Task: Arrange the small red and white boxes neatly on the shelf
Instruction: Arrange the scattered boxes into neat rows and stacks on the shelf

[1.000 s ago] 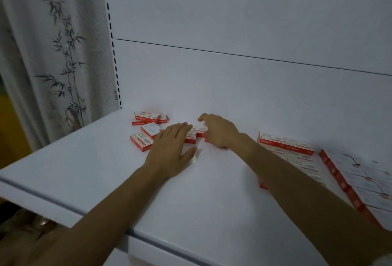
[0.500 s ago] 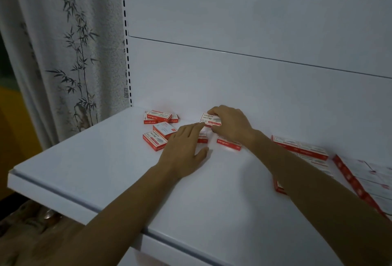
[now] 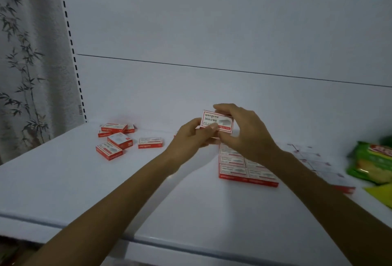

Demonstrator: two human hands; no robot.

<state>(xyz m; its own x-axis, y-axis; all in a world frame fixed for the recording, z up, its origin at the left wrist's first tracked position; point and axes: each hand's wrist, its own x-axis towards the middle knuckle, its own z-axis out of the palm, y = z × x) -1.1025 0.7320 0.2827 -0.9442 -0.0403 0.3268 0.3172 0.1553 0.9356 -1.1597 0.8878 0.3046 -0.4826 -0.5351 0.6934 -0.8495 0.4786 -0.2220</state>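
Both hands hold small red and white boxes in the air above the white shelf (image 3: 84, 181). My right hand (image 3: 244, 132) grips one box (image 3: 212, 118) tilted with its printed face toward me. My left hand (image 3: 191, 138) pinches that box's lower edge with the thumb, and another box seems to lie under its fingers. Several loose boxes (image 3: 115, 140) lie scattered at the back left, and one more box (image 3: 150, 142) sits alone beside them. A neat block of boxes (image 3: 244, 170) lies flat below my right wrist.
Another row of boxes (image 3: 318, 166) lies further right, blurred. A green snack packet (image 3: 371, 161) and a yellow item (image 3: 381, 193) sit at the right edge. A bamboo-print curtain (image 3: 27, 64) hangs on the left. The shelf's back panel (image 3: 212, 32) rises behind.
My right hand lifted a box off the shelf and turned its face toward me. My left hand rose from the shelf surface and joined it. The view shifted right, showing the green packet.
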